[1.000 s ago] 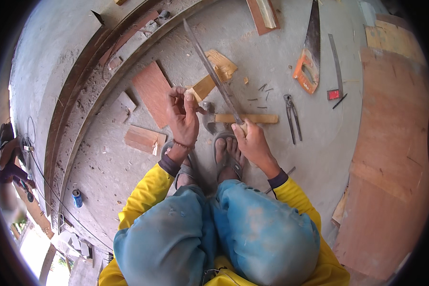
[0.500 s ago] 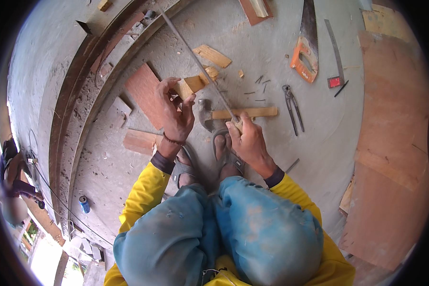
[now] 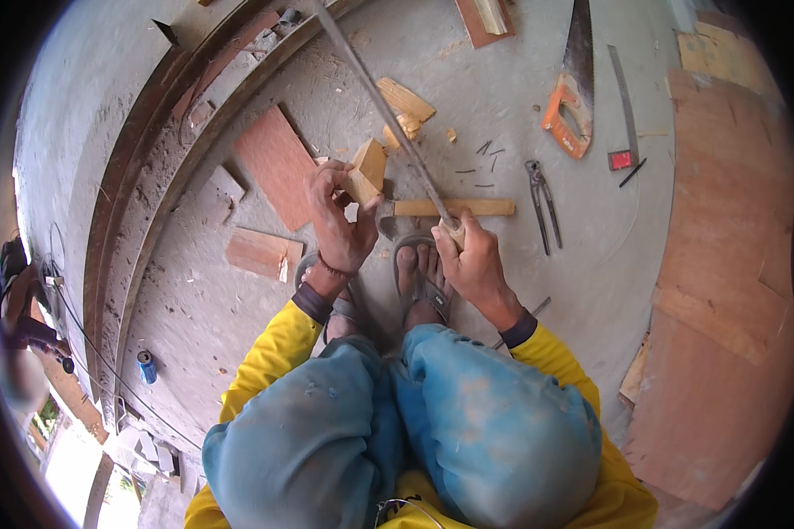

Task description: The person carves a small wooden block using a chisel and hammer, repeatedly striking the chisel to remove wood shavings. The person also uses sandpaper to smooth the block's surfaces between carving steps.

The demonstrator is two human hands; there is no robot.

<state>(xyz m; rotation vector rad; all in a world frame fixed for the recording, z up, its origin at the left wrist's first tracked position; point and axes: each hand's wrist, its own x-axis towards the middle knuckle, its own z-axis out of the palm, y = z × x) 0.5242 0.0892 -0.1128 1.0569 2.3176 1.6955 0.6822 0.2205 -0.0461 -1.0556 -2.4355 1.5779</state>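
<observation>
Between the thumb and fingers of my left hand (image 3: 340, 231) is a short, angled wooden block (image 3: 367, 169), held above the floor. My right hand (image 3: 476, 269) is wrapped round the wooden handle (image 3: 452, 231) of a long, narrow steel blade (image 3: 372, 93). The blade slants up to the far left and passes just right of the block, apparently apart from it. Beyond my feet lies a hammer (image 3: 468, 208), its head partly behind my left hand. Wood offcuts (image 3: 406, 100) rest past the block. Left of my left hand is a reddish board (image 3: 275, 166).
To the right lie several nails (image 3: 490, 153), pincers (image 3: 543, 207), an orange-handled saw (image 3: 566, 119) and a try square (image 3: 624, 106). Large plywood sheets (image 3: 715, 264) cover the far right. A curved metal channel (image 3: 141, 176) and a blue can (image 3: 146, 366) are left, with another person (image 3: 26, 331) beyond.
My left hand has turned the wooden block more upright and shifted slightly right. My right hand and the blade have also moved a little right. The view has shifted slightly.
</observation>
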